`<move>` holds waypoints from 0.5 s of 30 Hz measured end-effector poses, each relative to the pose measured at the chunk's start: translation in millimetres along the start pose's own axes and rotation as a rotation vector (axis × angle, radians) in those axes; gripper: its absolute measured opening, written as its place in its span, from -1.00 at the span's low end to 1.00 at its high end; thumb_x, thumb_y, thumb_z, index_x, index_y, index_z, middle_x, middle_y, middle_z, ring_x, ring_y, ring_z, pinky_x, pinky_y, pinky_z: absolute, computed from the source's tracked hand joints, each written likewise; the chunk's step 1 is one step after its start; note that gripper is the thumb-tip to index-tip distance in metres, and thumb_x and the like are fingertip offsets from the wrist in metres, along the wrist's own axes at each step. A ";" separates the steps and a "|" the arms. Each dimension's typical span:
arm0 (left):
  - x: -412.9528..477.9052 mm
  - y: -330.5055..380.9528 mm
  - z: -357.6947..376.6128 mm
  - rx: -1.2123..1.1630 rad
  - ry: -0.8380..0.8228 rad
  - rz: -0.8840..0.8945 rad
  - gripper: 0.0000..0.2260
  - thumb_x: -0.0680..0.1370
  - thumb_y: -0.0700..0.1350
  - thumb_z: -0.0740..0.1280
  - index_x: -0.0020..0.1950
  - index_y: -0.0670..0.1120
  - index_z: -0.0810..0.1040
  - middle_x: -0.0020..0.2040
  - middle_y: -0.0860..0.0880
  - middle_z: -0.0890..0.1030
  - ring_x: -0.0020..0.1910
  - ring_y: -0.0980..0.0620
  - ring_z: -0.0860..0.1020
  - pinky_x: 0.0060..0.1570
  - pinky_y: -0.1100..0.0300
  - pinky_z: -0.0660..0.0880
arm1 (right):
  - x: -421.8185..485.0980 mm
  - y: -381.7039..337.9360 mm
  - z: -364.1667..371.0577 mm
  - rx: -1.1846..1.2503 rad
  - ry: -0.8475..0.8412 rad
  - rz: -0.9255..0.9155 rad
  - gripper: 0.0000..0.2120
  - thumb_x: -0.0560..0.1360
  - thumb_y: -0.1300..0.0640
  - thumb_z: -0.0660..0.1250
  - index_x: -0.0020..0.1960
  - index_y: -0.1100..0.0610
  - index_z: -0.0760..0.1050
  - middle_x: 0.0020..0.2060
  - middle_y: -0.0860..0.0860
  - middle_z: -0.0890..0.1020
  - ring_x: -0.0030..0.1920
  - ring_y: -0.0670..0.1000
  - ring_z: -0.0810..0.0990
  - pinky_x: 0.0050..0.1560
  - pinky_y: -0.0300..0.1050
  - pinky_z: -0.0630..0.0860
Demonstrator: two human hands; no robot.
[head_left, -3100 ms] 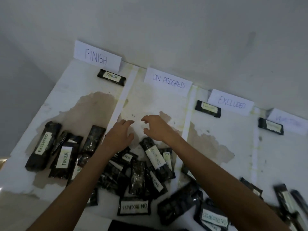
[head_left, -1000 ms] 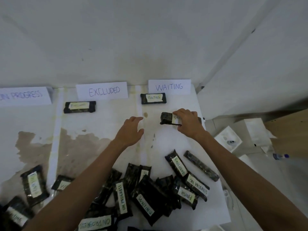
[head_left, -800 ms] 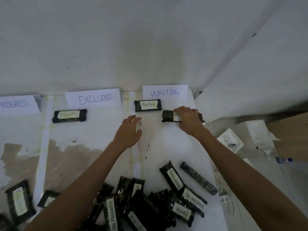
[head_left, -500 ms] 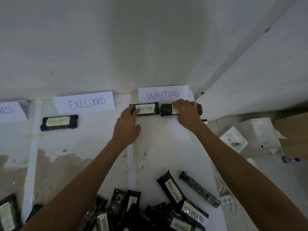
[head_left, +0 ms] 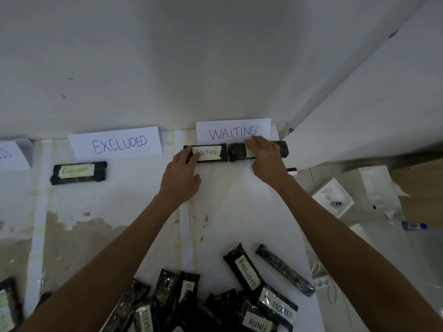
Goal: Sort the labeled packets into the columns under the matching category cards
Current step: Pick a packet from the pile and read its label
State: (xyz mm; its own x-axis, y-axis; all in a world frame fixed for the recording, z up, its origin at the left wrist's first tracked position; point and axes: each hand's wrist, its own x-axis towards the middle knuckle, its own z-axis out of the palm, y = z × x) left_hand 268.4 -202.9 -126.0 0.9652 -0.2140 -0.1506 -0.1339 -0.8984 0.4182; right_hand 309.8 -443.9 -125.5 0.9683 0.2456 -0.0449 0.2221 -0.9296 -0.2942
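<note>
Now, the second packet (head_left: pixel 236 152) lies flat in the upper middle of the frame, just under the WAITING card (head_left: pixel 233 133), with its long side running left to right. It is a dark, crinkly wrapper with a pale label strip. Only a sliver of that label shows beside your fingers, so its writing cannot be read.

Your right hand (head_left: pixel 266 161) lies across the middle of it, fingers stretched flat on top and pressing it to the table (head_left: pixel 239 200). The fingertips reach the card's lower edge, and no finger is seen curling round the packet.

Its left end touches the first packet (head_left: pixel 208 152), which has the same dark wrapper and a label reading WAITING, so the two sit end to end in one row. Your left hand (head_left: pixel 179 178) rests with straight fingers on the left end of that first packet and grasps nothing.

A white tape strip (head_left: pixel 187 236) runs down the table to the left of this column. Beyond it, at the upper left, stands the EXCLUDED card (head_left: pixel 115 143), with one EXCLUDED packet (head_left: pixel 78 172) below it.

Along the bottom of the frame lies the unsorted pile (head_left: pixel 191 307). At its right edge are packets labelled EXCLUDED (head_left: pixel 244 269), ON PROGRESS (head_left: pixel 278 305) and FINISH (head_left: pixel 257 323), and beside them a dark packet with no label showing (head_left: pixel 284 269).
</note>
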 end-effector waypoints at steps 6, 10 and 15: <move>-42.6 2.2 0.0 -0.032 0.007 0.021 -0.47 0.47 -0.17 0.33 0.42 -0.17 0.31 0.46 -0.22 0.26 0.39 -0.25 0.28 0.25 -0.15 0.39 | -44.7 -27.5 0.3 0.075 0.000 0.068 -0.39 0.34 0.44 0.32 0.37 0.23 0.37 0.36 0.26 0.38 0.40 0.22 0.32 0.33 0.09 0.22; -82.3 7.2 9.4 -0.040 -0.039 0.008 -0.46 0.50 -0.14 0.30 0.46 -0.13 0.25 0.49 -0.19 0.20 0.45 -0.20 0.20 0.32 -0.11 0.31 | -78.6 -41.3 4.8 0.080 -0.027 0.085 -0.41 0.42 0.37 0.31 0.43 0.19 0.30 0.44 0.22 0.28 0.48 0.19 0.19 0.44 0.04 0.09; -116.0 7.7 22.3 -0.053 -0.103 0.016 -0.46 0.50 -0.13 0.29 0.47 -0.12 0.24 0.49 -0.18 0.19 0.45 -0.19 0.19 0.34 -0.10 0.28 | -115.0 -53.8 5.2 0.153 -0.145 0.155 -0.47 0.47 0.29 0.28 0.43 0.14 0.30 0.40 0.13 0.34 0.40 0.13 0.29 0.37 -0.04 0.17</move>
State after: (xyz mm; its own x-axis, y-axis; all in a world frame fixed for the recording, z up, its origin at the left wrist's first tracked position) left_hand 150.4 -193.5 -125.3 0.9344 -0.2687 -0.2337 -0.1342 -0.8736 0.4678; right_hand 185.9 -420.8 -109.5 0.9606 0.1501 -0.2339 0.0414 -0.9094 -0.4138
